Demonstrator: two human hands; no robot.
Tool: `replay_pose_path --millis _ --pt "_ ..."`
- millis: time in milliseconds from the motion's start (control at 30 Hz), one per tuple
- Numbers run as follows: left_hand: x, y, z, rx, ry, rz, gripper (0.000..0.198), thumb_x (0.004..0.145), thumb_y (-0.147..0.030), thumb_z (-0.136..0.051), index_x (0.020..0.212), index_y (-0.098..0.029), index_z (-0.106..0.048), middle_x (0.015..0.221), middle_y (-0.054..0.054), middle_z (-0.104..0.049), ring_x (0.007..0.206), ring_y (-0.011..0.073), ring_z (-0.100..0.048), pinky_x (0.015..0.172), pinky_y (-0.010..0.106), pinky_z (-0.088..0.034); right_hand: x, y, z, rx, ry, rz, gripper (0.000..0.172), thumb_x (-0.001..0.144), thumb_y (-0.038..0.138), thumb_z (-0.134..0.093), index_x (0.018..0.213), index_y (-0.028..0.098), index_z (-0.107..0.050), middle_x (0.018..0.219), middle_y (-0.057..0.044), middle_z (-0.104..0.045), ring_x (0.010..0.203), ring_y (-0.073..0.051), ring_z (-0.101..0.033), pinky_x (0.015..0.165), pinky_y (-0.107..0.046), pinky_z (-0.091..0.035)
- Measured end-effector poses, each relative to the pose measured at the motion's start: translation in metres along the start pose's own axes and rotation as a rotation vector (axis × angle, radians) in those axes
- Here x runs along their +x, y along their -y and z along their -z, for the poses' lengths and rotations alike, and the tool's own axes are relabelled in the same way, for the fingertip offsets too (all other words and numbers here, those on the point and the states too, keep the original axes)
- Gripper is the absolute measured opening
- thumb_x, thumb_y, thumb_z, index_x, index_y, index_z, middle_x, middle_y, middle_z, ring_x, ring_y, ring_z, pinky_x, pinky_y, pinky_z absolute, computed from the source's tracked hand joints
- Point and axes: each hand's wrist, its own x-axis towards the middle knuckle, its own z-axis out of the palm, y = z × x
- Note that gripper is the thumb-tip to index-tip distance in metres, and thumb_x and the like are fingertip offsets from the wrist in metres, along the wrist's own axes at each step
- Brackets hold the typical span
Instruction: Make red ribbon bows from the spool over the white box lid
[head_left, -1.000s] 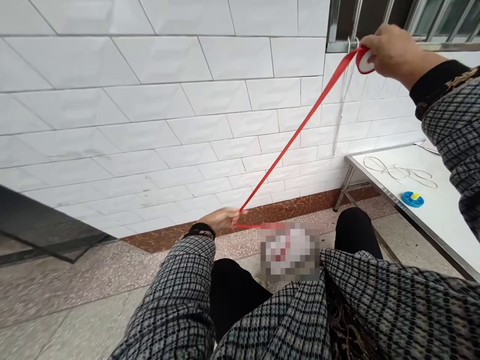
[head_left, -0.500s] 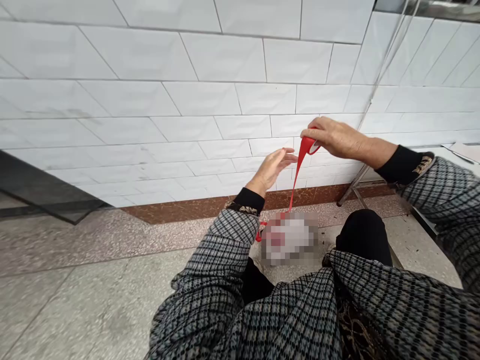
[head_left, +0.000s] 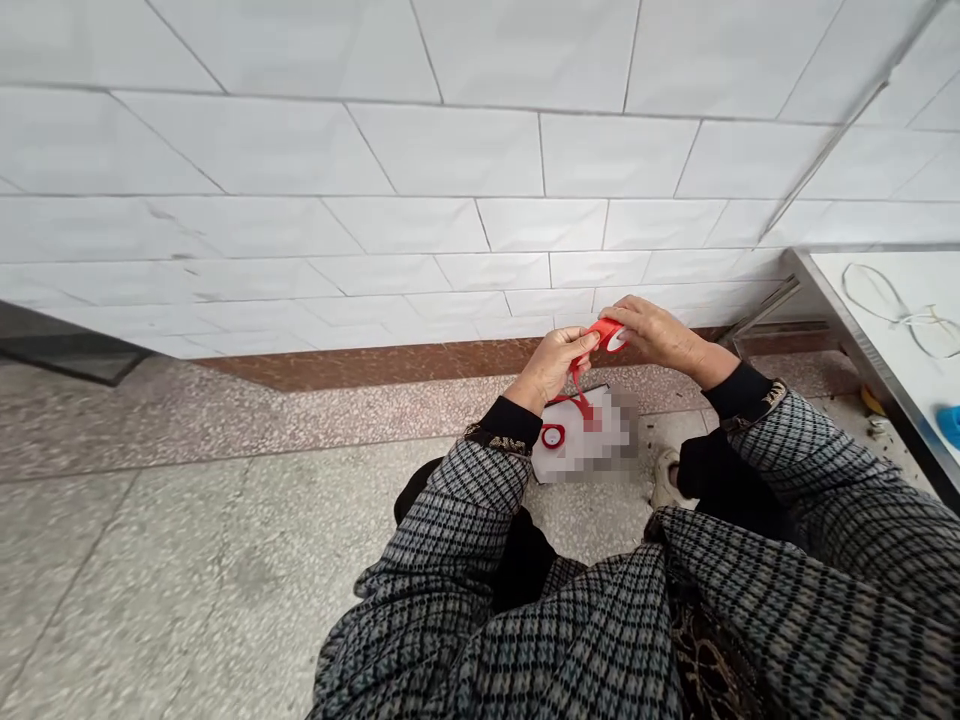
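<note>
My right hand is closed around a roll of red ribbon with a white core. Just left of it, my left hand pinches the ribbon between thumb and fingers, close to the roll. From there a loose length of red ribbon hangs down to a flat, pale item on the floor, partly blurred out. On that item lies a second red roll with a white centre.
A white-tiled wall rises in front, with a brown skirting strip at its foot. At right stands a white-topped table with a metal edge, bearing a thin white cord and a blue object. A dark panel is at left.
Both hands have come lower and closer together. My left hand, open before, has closed on the ribbon. The long taut strip now hangs slack and short. The view has shifted, showing more of the table.
</note>
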Motion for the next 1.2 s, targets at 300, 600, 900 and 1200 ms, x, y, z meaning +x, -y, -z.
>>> replay_pose_path --millis 300,600,900,1200 --pt "-0.002 0.005 0.004 -0.016 -0.111 0.117 0.047 0.079 -0.046 -0.097 0.071 -0.019 -0.059 0.054 -0.012 -0.028 0.046 0.0024 -0.019 0.048 0.020 -0.014 -0.003 -0.027 -0.020 0.223 0.026 -0.168 0.054 0.089 0.012 -0.070 0.140 0.027 -0.077 0.133 -0.011 -0.077 0.122 -0.032 -0.070 0.112 -0.052 -0.056" --pt "-0.002 0.010 -0.002 -0.028 -0.044 0.089 0.045 0.072 -0.041 -0.097 0.061 -0.018 -0.060 0.052 -0.007 -0.037 0.048 0.0042 -0.028 0.049 0.023 -0.020 -0.013 -0.021 -0.017 0.207 0.103 -0.429 0.031 0.078 0.009 -0.083 0.107 0.021 -0.083 0.106 -0.007 -0.082 0.097 -0.027 -0.074 0.091 -0.041 -0.059" --pt "-0.008 0.014 -0.005 0.020 0.095 0.133 0.054 0.074 -0.043 -0.097 0.056 -0.019 -0.053 0.052 -0.006 -0.034 0.049 0.0038 -0.024 0.051 0.024 -0.014 -0.002 -0.009 -0.031 0.013 0.364 -0.460 0.022 0.074 0.013 -0.092 0.086 0.023 -0.077 0.092 -0.005 -0.079 0.084 -0.023 -0.068 0.077 -0.035 -0.048" --pt "-0.007 0.004 0.007 -0.034 -0.083 0.128 0.036 0.083 -0.026 -0.088 0.062 -0.016 -0.061 0.050 -0.010 -0.032 0.045 0.0018 -0.022 0.047 0.019 -0.015 -0.007 -0.004 -0.033 0.212 0.355 -0.458 0.018 0.077 0.015 -0.084 0.082 0.021 -0.067 0.082 0.001 -0.067 0.077 -0.017 -0.056 0.075 -0.032 -0.041"
